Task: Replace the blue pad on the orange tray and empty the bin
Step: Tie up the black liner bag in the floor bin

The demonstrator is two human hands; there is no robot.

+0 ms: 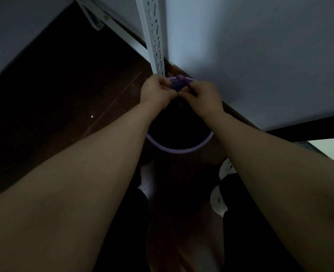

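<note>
A round purple bin stands on the dark floor in a corner, its inside black, perhaps lined with a dark bag. My left hand and my right hand are both over the bin's far rim, fingers curled and pinching something thin and dark at the rim, likely the edge of the bag. A purple knob or handle piece shows just above the hands. The orange tray and the blue pad are out of view.
A white perforated shelf post rises right behind the bin, with a white wall to the right. Dark wooden floor spreads to the left. My shoes stand just short of the bin.
</note>
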